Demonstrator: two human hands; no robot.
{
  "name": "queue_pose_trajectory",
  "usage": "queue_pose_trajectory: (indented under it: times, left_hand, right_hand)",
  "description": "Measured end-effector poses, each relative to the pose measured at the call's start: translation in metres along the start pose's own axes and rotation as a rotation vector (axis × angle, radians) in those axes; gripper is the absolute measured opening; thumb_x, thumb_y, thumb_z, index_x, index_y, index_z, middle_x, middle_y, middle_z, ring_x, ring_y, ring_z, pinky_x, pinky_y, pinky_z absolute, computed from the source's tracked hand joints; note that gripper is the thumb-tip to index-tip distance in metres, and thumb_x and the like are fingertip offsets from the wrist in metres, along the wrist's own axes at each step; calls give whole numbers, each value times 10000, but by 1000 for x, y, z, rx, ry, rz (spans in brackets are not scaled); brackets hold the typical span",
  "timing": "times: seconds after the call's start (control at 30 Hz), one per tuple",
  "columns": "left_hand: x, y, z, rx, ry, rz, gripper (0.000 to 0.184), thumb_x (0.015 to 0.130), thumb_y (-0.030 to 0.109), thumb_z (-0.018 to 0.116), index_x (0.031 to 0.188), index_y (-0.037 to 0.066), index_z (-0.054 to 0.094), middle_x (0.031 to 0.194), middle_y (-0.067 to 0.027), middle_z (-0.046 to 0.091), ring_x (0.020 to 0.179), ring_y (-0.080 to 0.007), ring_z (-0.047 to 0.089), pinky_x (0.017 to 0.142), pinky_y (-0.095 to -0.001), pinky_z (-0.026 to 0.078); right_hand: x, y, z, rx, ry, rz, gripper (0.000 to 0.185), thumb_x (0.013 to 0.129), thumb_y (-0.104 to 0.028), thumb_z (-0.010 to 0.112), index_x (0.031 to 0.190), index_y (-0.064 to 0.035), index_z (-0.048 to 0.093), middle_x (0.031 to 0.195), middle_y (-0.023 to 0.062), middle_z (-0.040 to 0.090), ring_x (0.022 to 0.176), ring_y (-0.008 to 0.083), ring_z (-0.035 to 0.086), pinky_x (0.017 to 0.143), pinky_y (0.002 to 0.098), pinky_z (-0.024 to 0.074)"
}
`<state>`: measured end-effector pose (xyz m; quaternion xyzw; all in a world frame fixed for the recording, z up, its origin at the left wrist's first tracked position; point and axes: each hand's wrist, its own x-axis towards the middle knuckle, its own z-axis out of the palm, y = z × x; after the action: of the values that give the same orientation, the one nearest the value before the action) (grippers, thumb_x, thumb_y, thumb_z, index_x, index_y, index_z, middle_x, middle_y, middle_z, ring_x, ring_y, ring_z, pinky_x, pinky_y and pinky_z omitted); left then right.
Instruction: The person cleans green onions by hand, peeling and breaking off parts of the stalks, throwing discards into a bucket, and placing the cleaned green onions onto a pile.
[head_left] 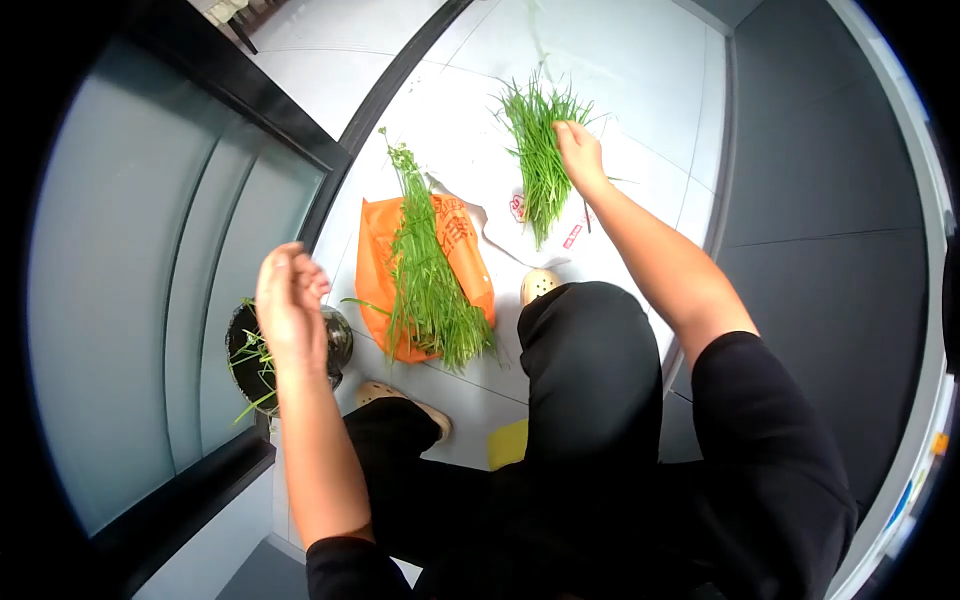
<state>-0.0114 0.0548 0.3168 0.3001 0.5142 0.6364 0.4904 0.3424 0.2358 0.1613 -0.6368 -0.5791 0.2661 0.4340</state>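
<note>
Near the dark bin (240, 372) at the left, my left hand (294, 305) is raised, its fingers curled and slightly blurred; whether something small is between them cannot be made out. Long green stalks lie inside the bin. My right hand (580, 155) is at the upper right side of a green leafy bundle (540, 150), which lies on a white sheet (500, 225) with red print. Its fingertips are partly hidden at the leaves. Between the hands, a larger pile of green stalks (425, 270) rests on an orange bag (375, 235) on the floor.
My knees and tan shoes (541, 285) are below the sheet. A yellow-green object (508, 444) shows beside my leg. Glass door panels (130, 250) with a black frame stand at left, a dark grey wall (830, 200) at right. Pale tiles (640, 60) cover the floor.
</note>
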Motion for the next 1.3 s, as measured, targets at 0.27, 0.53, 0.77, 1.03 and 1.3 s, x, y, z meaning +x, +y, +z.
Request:
queue_pose_trajectory:
  times: [0.27, 0.53, 0.77, 1.03, 1.3]
  left_hand:
    - [-54, 22, 28, 297, -286, 202, 479, 943, 282, 326, 1277, -61, 322, 1140, -222, 513, 1036, -257, 519, 875, -359, 419]
    - [-45, 63, -56, -660, 306, 89, 153, 952, 201, 355, 944, 63, 419, 647, -18, 347, 595, -143, 352, 654, -317, 392]
    - [-40, 76, -134, -763, 412, 205, 173, 952, 195, 344, 955, 49, 437, 655, -17, 344, 595, -128, 343, 620, -304, 373]
    - [-46, 81, -118, -357, 215, 245, 213, 955, 191, 340, 1023, 29, 460, 639, -8, 366, 532, -109, 348, 548, -268, 364]
    - [-57, 57, -41, -330, -218, 231, 209, 954, 179, 340, 1027, 41, 479, 598, -6, 344, 480, -75, 293, 433, -197, 275]
  right_hand:
    - [-117, -232, 5, 128, -798, -595, 303, 887, -269, 485, 988, 1, 576, 817, 142, 604, 775, 236, 587, 724, 349, 460]
    - [-180, -221, 42, 96, -1101, -507, 262, 906, -262, 456, 941, -34, 578, 763, 112, 579, 721, 237, 561, 659, 354, 434]
    - [-132, -230, 31, -84, -1387, -198, 178, 863, -177, 546, 876, -7, 598, 649, -3, 500, 618, 82, 435, 590, 255, 401]
    - [-115, -237, 27, -340, -1208, -465, 187, 798, -168, 605, 924, -30, 603, 747, 88, 608, 687, 167, 557, 643, 296, 448]
    - [-184, -244, 63, -221, -1238, -729, 427, 834, -340, 571, 1132, -38, 517, 963, 148, 604, 889, 261, 586, 797, 355, 451]
